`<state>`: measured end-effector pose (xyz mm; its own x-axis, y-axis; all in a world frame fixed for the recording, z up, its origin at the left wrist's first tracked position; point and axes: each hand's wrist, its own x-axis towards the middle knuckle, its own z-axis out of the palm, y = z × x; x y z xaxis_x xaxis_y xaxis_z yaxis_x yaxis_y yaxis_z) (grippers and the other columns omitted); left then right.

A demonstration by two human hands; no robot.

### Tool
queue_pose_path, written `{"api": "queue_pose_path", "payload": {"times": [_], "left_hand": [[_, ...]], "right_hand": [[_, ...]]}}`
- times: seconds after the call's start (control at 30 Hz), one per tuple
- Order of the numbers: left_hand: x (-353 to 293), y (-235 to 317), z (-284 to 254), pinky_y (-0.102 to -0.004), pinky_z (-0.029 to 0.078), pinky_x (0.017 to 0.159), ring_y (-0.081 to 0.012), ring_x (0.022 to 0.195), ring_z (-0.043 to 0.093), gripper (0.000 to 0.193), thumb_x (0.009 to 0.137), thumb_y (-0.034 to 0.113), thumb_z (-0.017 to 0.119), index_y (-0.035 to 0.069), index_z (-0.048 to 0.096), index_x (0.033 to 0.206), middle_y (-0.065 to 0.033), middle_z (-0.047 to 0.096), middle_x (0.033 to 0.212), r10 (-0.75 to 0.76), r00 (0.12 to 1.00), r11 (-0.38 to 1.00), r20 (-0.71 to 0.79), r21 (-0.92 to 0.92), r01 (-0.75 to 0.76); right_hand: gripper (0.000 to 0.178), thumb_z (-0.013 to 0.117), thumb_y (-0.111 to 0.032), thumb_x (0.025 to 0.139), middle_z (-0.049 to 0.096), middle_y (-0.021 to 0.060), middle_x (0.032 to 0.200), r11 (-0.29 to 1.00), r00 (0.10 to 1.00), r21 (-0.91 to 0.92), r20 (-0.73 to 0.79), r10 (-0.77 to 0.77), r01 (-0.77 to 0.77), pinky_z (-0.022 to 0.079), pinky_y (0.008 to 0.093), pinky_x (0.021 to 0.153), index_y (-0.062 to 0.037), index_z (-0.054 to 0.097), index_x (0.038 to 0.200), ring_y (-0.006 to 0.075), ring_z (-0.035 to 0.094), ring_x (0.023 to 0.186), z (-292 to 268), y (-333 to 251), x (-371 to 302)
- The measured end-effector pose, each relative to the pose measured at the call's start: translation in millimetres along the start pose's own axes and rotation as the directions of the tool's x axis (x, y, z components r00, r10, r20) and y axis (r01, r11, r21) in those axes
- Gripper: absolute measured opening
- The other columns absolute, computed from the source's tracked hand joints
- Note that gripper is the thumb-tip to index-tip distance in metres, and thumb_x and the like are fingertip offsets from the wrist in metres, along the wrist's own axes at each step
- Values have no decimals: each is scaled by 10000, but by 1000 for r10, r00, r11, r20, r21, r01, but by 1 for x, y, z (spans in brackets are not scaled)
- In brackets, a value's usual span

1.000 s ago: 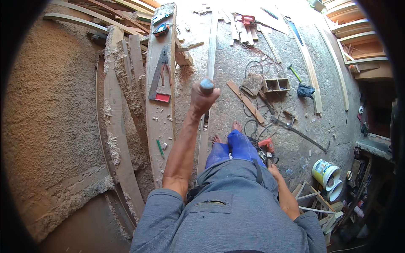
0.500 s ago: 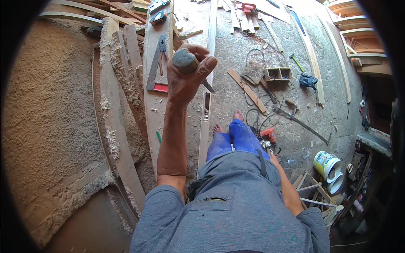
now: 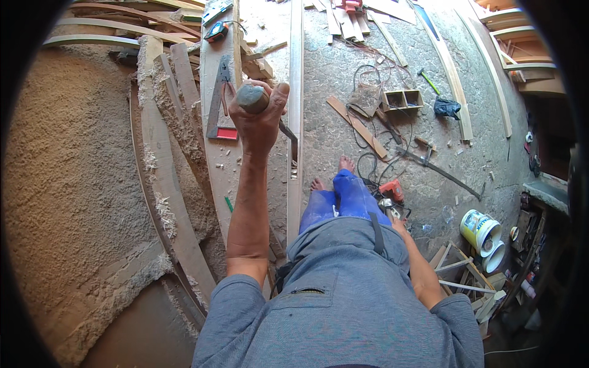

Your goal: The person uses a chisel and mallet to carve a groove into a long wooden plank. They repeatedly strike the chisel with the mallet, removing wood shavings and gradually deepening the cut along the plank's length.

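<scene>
My left hand (image 3: 254, 126) is closed around the thick rounded handle of a chisel (image 3: 286, 130). The handle's grey, worn end faces up, and the dark blade slants down to the right. Its tip is at the slot (image 3: 294, 161) cut in a long narrow wooden beam (image 3: 294, 202), where pale chips lie. Low beside my right leg, my right hand (image 3: 399, 223) has its fingers curled by a shiny metal piece; what it grips is too small to make out. An orange power tool (image 3: 391, 190) lies just beyond that hand.
Left of the beam, a board carries a try square (image 3: 222, 132), pliers (image 3: 227, 97) and a tape measure (image 3: 216, 32). Cables, a two-compartment box (image 3: 402, 99) and a long metal bar (image 3: 451, 178) lie on the floor. White buckets (image 3: 480, 233) stand right; sawdust (image 3: 73, 147) is heaped left.
My left hand has lowered the chisel, and the blade's tip has come to the slot in the beam. The whole view has shifted slightly. My right hand stays low at my side.
</scene>
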<state>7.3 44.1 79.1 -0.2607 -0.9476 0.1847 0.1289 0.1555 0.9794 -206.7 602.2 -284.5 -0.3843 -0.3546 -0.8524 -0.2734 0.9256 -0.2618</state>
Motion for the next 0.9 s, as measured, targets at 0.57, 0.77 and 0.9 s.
{"api": "queue_pose_path", "payload": {"times": [0.57,0.77,0.9], "left_hand": [[-9,-15,24,-350,563,619,-191,632,693,259,806,174,841,40,620,806,-92,683,700,157,983,889,91,420,-181],[-14,-40,32,-367,566,627,-228,646,703,243,797,163,831,43,620,813,-105,676,698,198,979,869,42,454,-195],[-9,-64,24,-331,551,620,-149,646,675,208,796,139,806,37,625,780,-64,679,692,116,991,918,70,373,-134]], "right_hand": [[611,756,-201,767,702,191,1149,981,994,161,-1,-112,111,522,415,913,-26,585,1327,317,681,1035,-118,-182,-100],[700,674,-136,818,650,130,1058,844,845,112,-193,-499,525,543,347,771,-13,464,1474,205,649,897,-183,-318,-167],[711,722,-131,888,597,30,833,735,747,144,-187,-638,663,518,320,683,-86,420,1530,123,604,739,-220,-417,-239]]}}
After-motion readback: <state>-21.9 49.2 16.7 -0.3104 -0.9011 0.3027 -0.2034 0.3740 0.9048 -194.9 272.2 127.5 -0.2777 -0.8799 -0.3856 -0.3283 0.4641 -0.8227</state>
